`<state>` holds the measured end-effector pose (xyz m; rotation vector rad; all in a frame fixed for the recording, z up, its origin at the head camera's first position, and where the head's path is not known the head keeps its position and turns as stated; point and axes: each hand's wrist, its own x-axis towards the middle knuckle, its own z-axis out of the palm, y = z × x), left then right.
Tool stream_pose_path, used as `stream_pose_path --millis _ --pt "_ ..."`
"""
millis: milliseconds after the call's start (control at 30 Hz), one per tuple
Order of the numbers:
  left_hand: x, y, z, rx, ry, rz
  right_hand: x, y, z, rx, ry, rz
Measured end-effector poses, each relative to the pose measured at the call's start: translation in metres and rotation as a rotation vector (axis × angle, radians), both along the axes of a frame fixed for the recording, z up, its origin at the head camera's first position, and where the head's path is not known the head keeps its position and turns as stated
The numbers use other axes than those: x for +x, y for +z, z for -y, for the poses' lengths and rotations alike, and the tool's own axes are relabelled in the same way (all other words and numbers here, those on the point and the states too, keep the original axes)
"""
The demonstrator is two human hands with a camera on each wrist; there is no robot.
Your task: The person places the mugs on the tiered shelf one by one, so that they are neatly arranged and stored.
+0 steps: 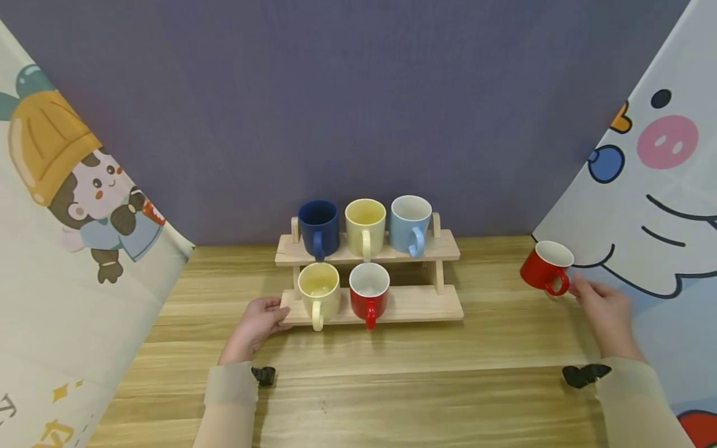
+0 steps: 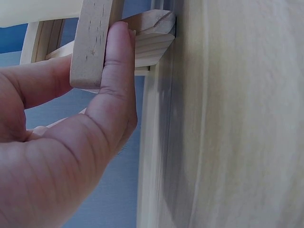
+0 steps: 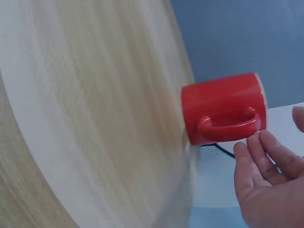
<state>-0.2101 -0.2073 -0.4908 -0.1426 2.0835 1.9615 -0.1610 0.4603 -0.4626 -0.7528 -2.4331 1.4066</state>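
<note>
A two-tier wooden rack (image 1: 422,305) stands at mid-table. My left hand (image 1: 254,326) pinches the left end of its lower board between thumb and fingers; the left wrist view shows the board end (image 2: 90,52) in that grip. Off to the right stands a white-lined red mug (image 1: 534,270), upright on the table, its handle (image 1: 557,284) turned toward my right hand (image 1: 609,314). In the right wrist view that hand's fingertips (image 3: 254,142) are right by the mug's handle (image 3: 230,130), with the thumb spread apart and nothing held.
On the upper tier stand a dark blue mug (image 1: 319,233), a pale yellow mug (image 1: 357,239) and a light blue mug (image 1: 404,227). Another yellow mug (image 1: 320,295) and a second red mug (image 1: 361,298) occupy the lower tier. Behind rises a grey-purple partition (image 1: 358,112).
</note>
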Motion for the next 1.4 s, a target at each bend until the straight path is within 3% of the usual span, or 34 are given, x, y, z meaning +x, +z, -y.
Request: stream_pose_path --millis 333,500,733,1100,1400 --pt "-0.003 -0.004 0.0 -0.014 0.015 -0.01 -0.017 -0.015 -0.013 -0.087 0.073 0.006" --pt "-0.003 -0.005 0.0 -0.012 0.013 -0.004 -0.026 -0.022 -0.017 -0.212 0.104 -0.025" --pt "-0.002 -0.004 -0.002 0.001 0.008 -0.008 -0.033 -0.029 -0.019 -0.512 0.112 -0.193" --pt "-0.001 -0.006 0.0 0.001 0.016 -0.004 -0.037 -0.039 -0.021 -0.63 0.258 -0.262" --pt "0.001 -0.001 -0.002 0.001 0.017 -0.006 -0.037 -0.038 -0.011 -0.648 0.276 -0.28"
